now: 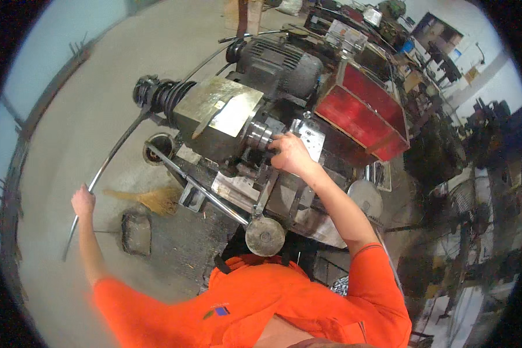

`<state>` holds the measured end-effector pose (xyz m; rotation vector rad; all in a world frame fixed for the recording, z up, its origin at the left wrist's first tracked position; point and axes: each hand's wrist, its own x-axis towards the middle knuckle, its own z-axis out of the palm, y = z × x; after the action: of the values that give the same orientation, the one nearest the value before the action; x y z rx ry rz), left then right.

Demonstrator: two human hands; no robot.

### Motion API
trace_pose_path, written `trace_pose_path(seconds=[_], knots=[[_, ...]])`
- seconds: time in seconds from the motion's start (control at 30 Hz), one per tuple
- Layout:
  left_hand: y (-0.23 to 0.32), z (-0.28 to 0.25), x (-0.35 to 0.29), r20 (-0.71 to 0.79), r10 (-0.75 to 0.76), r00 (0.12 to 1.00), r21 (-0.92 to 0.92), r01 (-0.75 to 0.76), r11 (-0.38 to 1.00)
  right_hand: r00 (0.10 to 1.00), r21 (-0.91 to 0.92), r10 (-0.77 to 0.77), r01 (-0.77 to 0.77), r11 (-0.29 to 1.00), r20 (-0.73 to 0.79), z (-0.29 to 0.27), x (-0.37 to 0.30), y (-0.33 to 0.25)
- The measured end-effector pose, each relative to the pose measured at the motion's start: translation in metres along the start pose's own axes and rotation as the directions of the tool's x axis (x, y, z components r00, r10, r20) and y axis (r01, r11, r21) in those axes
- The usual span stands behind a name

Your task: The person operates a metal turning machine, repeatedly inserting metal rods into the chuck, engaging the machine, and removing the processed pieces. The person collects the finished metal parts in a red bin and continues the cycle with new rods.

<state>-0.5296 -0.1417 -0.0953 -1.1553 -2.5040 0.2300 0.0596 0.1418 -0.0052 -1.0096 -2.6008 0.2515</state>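
Observation:
Out to the left, my left hand (83,202) is wrapped round a long curved metal lever (117,139), which runs up to the dark ringed end of a lathe's spindle (167,97). My right hand (290,155) is at the lathe's round steel chuck (258,134), with its fingers curled in close to the chuck's face. Whatever those fingertips pinch is hidden from this view. Just beyond the right hand sits a metal block with holes (311,138). The lathe's headstock (217,110) has a flat metal sheet on top.
A dark finned motor (279,65) stands behind the headstock, with a red open box (362,113) to its right. A round handwheel (265,236) is close to my body. A slanting metal bar (206,194), a straw broom (153,200) and a shallow tray (136,233) lie left of it.

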Motion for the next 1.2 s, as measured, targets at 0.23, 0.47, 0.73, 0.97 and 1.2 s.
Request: trace_pose_path(seconds=[0.23, 0.47, 0.73, 0.97, 1.2], knots=[[0.177, 0.009, -0.065, -0.341, -0.329, 0.881, -0.837, -0.125, 0.533, 0.959, 0.2, 0.063, -0.007, 0.98, -0.276, -0.069, -0.12, 0.004], [0.297, 0.048, -0.101, 0.407, 0.544, 0.734, -0.247, -0.484, 0.839, 0.788, 0.306, 0.596, -0.535, 0.788, -0.157, -0.108, -0.267, 0.032], [0.282, 0.014, -0.075, 0.285, 0.536, 0.795, -0.4, -0.41, 0.82, 0.486, -0.127, 0.753, -0.866, 0.484, -0.444, -0.075, -0.444, 0.107], [0.255, -0.025, -0.044, 0.344, 0.327, 0.88, -0.91, 0.227, 0.347, 0.02, -0.368, 0.958, -0.926, -0.091, -0.286, -0.042, -0.586, 0.135], [0.306, -0.058, -0.039, 0.318, 0.123, 0.94, -0.948, 0.312, 0.062, -0.032, -0.064, 0.999, -0.997, -0.034, -0.036, -0.025, -0.524, 0.009]])
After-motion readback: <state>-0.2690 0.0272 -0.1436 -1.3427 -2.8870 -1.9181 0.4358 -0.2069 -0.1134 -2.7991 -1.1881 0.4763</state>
